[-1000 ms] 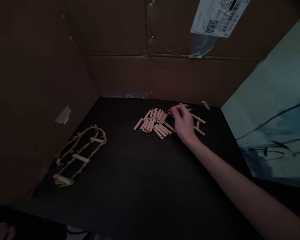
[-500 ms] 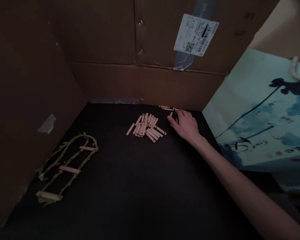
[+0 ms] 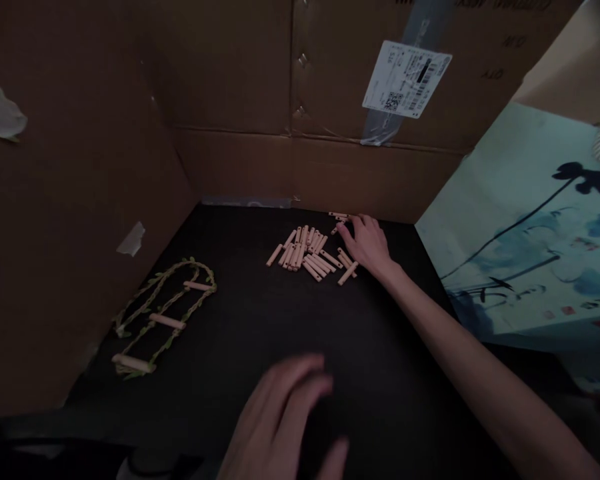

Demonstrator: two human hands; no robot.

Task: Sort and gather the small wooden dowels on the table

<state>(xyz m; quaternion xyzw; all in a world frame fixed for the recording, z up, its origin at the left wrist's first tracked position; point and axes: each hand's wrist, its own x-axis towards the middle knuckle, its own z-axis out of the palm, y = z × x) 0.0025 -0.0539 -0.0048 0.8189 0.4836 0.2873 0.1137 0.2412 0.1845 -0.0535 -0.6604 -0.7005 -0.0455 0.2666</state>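
Wooden sticks [image 3: 310,251] lie heaped by the cardboard wall [image 3: 330,167], some hidden beneath the right hand [image 3: 367,243], fingers flat, grasping nothing clearly; the blurred left hand [image 3: 285,420] hovers open, nearer.

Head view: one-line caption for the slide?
Right hand rests on a pile of short wooden sticks on a black mat; left hand hovers open nearby; a leafy vine ladder lies left.
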